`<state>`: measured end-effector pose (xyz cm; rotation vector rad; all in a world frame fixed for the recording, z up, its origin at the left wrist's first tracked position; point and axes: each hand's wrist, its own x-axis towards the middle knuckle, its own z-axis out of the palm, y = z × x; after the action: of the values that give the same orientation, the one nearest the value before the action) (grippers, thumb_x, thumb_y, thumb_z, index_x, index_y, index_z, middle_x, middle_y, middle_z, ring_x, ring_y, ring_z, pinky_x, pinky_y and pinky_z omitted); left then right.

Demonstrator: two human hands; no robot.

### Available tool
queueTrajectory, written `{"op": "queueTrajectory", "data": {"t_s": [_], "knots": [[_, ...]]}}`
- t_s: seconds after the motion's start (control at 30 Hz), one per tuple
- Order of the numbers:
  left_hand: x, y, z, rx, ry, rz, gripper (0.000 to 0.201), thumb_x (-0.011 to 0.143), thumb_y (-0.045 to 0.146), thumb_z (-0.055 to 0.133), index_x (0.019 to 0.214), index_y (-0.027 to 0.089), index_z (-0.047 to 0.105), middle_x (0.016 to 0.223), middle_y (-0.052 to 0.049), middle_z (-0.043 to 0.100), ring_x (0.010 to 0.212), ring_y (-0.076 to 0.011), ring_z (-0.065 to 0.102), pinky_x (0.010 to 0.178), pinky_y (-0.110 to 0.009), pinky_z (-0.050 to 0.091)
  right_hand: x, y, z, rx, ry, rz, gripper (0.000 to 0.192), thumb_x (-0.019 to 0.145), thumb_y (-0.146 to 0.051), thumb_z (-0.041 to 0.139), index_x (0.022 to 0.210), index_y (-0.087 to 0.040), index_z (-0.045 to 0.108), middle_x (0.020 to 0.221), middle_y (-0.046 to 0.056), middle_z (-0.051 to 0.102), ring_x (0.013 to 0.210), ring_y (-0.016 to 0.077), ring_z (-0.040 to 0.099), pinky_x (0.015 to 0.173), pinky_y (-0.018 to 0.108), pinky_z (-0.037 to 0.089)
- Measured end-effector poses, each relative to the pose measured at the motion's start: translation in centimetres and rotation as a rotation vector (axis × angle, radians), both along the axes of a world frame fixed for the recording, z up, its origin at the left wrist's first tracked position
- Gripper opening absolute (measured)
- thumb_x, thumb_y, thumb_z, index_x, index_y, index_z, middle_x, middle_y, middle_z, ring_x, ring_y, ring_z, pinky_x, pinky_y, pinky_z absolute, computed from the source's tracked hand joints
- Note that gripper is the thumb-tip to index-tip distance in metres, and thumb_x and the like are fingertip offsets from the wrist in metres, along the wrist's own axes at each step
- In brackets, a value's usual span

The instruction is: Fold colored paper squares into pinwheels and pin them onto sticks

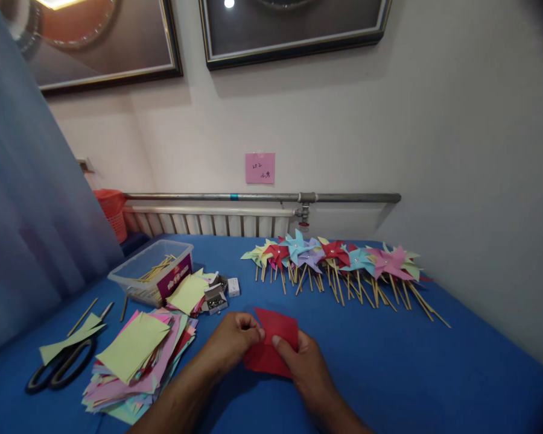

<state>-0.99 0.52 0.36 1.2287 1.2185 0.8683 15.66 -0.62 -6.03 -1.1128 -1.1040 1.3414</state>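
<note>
A square of red paper is held above the blue cloth between my two hands. The left corner of the paper is pinched by my left hand, thumb and fingers closed. Opposite it, my right hand grips the right side, thumb on top and fingers behind. A slit or fold shows near the paper's middle; whether a pin is in it cannot be seen. Closest to my left hand is a small open box of metal pins, with a small white box beside it.
A stack of coloured paper, black-handled scissors and a clear plastic tub of thin sticks lie left. Several paper pinwheels on sticks line the back right. Behind the table are a radiator and pipe.
</note>
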Motion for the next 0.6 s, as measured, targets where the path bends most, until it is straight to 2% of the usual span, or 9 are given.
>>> {"op": "queueTrajectory", "data": {"t_s": [0.3, 0.6], "knots": [[0.13, 0.06, 0.03, -0.006, -0.040, 0.045, 0.037, 0.060, 0.047, 0.081, 0.059, 0.019, 0.058, 0.049, 0.005, 0.051, 0.047, -0.0091, 0.040, 0.052, -0.025, 0.027, 0.26, 0.02, 0.66, -0.015, -0.074, 0.009, 0.037, 0.074, -0.050, 0.076, 0.092, -0.018, 0.078, 0.080, 0.006, 0.081, 0.070, 0.0255, 0.071, 0.063, 0.033, 0.053], [0.40, 0.04, -0.17, -0.009, -0.037, 0.044, 0.043, 0.060, 0.056, 0.079, 0.058, 0.019, 0.056, 0.046, 0.004, 0.050, 0.043, -0.0088, 0.037, 0.049, -0.026, 0.023, 0.14, -0.01, 0.37, -0.009, -0.034, -0.002, 0.034, 0.075, -0.048, 0.078, 0.092, -0.019, 0.080, 0.081, 0.007, 0.081, 0.069, 0.0250, 0.072, 0.064, 0.033, 0.055]]}}
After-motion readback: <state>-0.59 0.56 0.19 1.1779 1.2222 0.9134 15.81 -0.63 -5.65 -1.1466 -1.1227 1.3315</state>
